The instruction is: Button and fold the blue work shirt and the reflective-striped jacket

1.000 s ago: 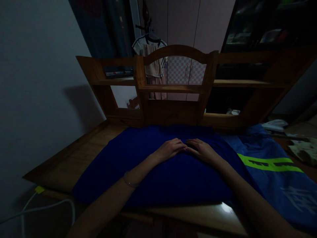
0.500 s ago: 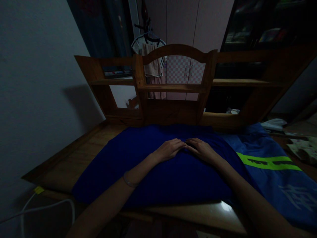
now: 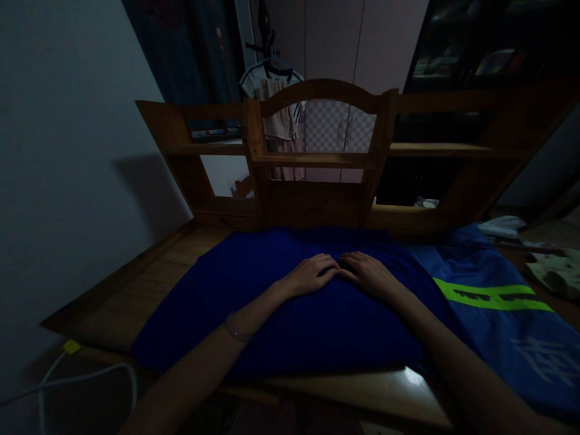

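A dark blue cloth [image 3: 272,338] lies spread over the wooden desk, mostly smooth, with a curved outline on the left; what kind of cloth it is does not show. My left hand [image 3: 312,273] rests palm down on its middle, fingers loosely bent and thumb apart from them. Beside it my right hand [image 3: 368,273] lies on the same cloth, palm down, fingers extended and slightly curved. The thumb tips meet or nearly meet. Nothing shows between the fingers of either hand, though the undersides of both are hidden.
To the right lies a lighter blue garment [image 3: 493,326] with a bright green stripe, partly hidden by my right forearm. A wooden shelf unit [image 3: 312,160] stands along the back of the desk [image 3: 158,284]. A white cable [image 3: 90,379] loops at the lower left.
My left thumb has spread a little away from its fingers, and the gap under both hands looks slightly wider. The cloth and the arms are nearly unchanged.
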### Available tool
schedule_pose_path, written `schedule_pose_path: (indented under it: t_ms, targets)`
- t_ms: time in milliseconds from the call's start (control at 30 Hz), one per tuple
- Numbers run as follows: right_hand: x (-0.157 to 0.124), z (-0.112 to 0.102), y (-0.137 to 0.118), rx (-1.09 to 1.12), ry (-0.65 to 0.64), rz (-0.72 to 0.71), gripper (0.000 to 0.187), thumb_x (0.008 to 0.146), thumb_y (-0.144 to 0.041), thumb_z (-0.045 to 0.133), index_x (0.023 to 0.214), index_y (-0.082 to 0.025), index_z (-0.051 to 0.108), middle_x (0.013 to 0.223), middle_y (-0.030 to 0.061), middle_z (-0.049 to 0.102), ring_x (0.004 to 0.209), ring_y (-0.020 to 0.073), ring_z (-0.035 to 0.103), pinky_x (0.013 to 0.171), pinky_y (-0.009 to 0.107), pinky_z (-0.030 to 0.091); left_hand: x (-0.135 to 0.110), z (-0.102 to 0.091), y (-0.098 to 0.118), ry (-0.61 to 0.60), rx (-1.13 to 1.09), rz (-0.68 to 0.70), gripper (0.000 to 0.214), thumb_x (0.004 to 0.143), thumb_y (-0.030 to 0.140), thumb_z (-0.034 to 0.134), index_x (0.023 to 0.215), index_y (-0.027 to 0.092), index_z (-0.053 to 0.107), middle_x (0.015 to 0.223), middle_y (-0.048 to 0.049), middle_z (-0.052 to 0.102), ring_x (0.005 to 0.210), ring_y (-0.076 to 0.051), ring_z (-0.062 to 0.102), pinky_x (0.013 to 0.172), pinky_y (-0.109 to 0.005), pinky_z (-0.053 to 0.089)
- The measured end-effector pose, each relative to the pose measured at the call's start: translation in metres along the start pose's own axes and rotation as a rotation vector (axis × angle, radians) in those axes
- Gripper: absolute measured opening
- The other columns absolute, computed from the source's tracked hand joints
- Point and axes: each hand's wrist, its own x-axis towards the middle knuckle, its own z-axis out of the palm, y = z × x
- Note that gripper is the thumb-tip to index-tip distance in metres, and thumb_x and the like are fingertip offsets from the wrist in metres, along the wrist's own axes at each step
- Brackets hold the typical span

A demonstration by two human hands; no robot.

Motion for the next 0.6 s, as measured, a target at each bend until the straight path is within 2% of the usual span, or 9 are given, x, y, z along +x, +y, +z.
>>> schedule_pose_path:
  t_ms: [133,267,367,433,500,600]
  targets:
    - [0.001,-0.001,-0.001,0.009,-0.002,0.021,0.045,0.091,-0.052,0.035,0.113,-0.022,0.061,0.112,0.0076,0.064,0.102,0.0231,0.058,0.09,0.036,0.044,0.001,0.001,-0.008,0.023,0.044,-0.053,0.025,0.092,0.021,0.036,0.099,0.021,0.06,0.102,-0.0036,0.062,0.098,-0.016,0.055,0.091,-0.03,0.042]
    - [0.001,0.0,-0.002,0.018,0.008,0.03,0.046,0.092,-0.052,0.033,0.113,-0.023,0.062,0.113,0.0067,0.064,0.102,0.0224,0.058,0.091,0.035,0.044,0.0,0.004,-0.022,0.109,0.16,-0.155,0.029,0.093,0.026,0.033,0.104,0.022,0.059,0.106,-0.004,0.061,0.101,-0.017,0.054,0.095,-0.033,0.04]
    - [0.001,-0.001,-0.003,0.024,0.017,0.044,0.047,0.093,-0.052,0.03,0.114,-0.023,0.061,0.113,0.006,0.064,0.103,0.022,0.058,0.092,0.035,0.044,-0.003,0.008,-0.038,0.186,0.29,-0.264,0.034,0.093,0.034,0.034,0.119,0.024,0.053,0.121,-0.0055,0.056,0.114,-0.02,0.049,0.109,-0.044,0.025]
    - [0.001,-0.001,-0.003,0.026,0.02,0.05,0.048,0.093,-0.052,0.029,0.113,-0.023,0.061,0.113,0.0056,0.064,0.103,0.0217,0.058,0.092,0.035,0.044,-0.006,0.009,-0.051,0.254,0.375,-0.378,0.043,0.091,0.04,0.036,0.13,0.023,0.044,0.134,-0.0082,0.047,0.124,-0.025,0.041,0.111,-0.051,0.012]
    - [0.001,-0.001,-0.003,0.03,0.019,0.047,0.048,0.093,-0.051,0.029,0.113,-0.023,0.061,0.113,0.0052,0.064,0.104,0.0212,0.058,0.093,0.034,0.044,-0.009,0.009,-0.064,0.298,0.432,-0.484,0.051,0.091,0.045,0.034,0.136,0.02,0.037,0.141,-0.0112,0.04,0.13,-0.028,0.034,0.111,-0.054,0.009]
    - [0.0,-0.001,-0.003,0.033,0.023,0.045,0.047,0.094,-0.05,0.028,0.114,-0.023,0.061,0.114,0.0046,0.063,0.104,0.0208,0.058,0.093,0.034,0.044,-0.012,0.006,-0.077,0.274,0.469,-0.549,0.054,0.091,0.049,0.028,0.132,0.016,0.044,0.139,-0.0133,0.043,0.131,-0.03,0.033,0.111,-0.052,0.01]
